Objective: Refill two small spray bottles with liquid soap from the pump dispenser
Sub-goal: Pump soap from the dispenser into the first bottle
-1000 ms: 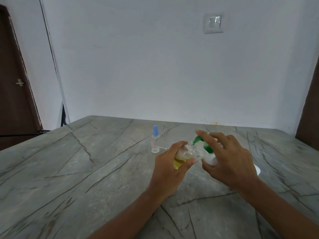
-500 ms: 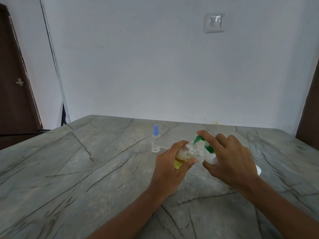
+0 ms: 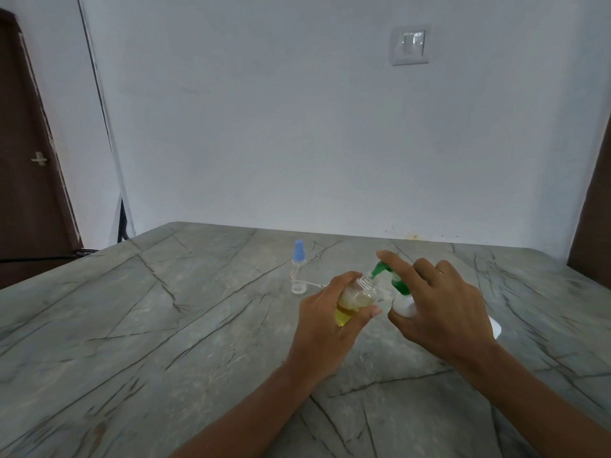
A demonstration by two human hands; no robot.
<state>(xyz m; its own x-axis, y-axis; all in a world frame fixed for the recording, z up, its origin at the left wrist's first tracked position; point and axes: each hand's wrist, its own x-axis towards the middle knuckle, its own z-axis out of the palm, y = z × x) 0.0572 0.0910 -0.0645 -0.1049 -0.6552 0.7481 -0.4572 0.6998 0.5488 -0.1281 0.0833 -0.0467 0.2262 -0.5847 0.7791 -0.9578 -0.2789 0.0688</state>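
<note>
My left hand [image 3: 325, 320] grips a small clear spray bottle [image 3: 353, 300] with its cap off, tilted, partly filled with yellow liquid. Its threaded neck sits right under the green nozzle of the pump dispenser [image 3: 401, 297], a white bottle with a green pump head. My right hand [image 3: 436, 312] wraps round the dispenser, with the index finger lying on top of the pump head. A second small clear bottle [image 3: 298, 269] with a blue spray cap stands upright farther back on the table.
A loose white cap ring with a thin tube [image 3: 299, 288] lies at the foot of the blue-capped bottle. Everything sits on a grey veined stone table [image 3: 148, 325]. A white wall runs behind it, with dark doors left and right.
Hardly anything has moved. My right index finger sits slightly lower on the pump head, and both hands keep their hold.
</note>
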